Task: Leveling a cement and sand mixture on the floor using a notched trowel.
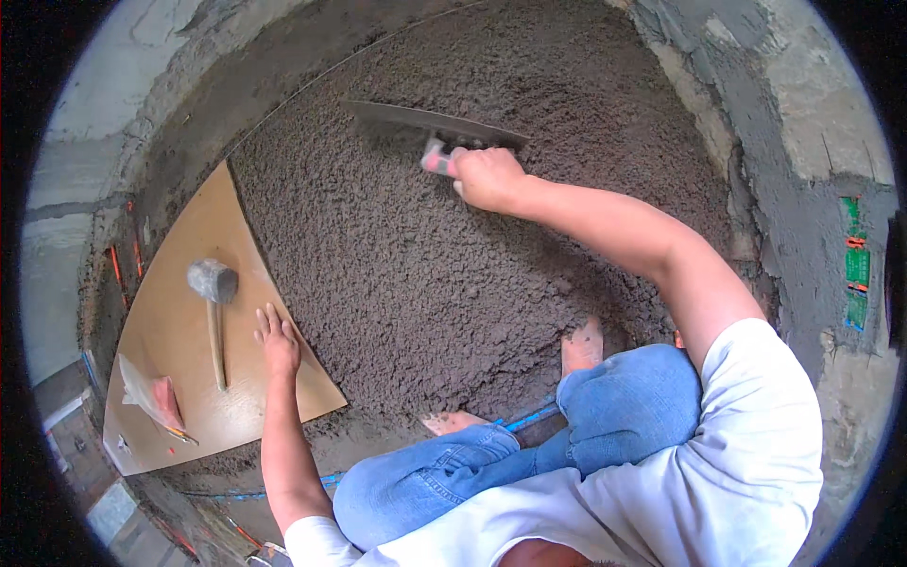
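My right hand (488, 178) is closed round the pinkish-white handle of a long plastering trowel (439, 120). Its metal blade lies over the far part of the rough, dark grey mortar bed (406, 274); whether it touches the surface I cannot tell. Fingers spread, my left hand (277, 342) rests flat on the right part of a large tan tile (189, 350). Beside that hand, on the tile, lies a rubber mallet (213, 283) with a grey-black head and a wooden handle.
A clear plastic bag (151, 392) with something reddish in it lies on the tile's near-left part. A thin string line (316, 77) runs along the mortar's far-left side. Green electrical boxes (856, 260) sit in the right wall. My bare feet (582, 346) are at the mortar's near edge.
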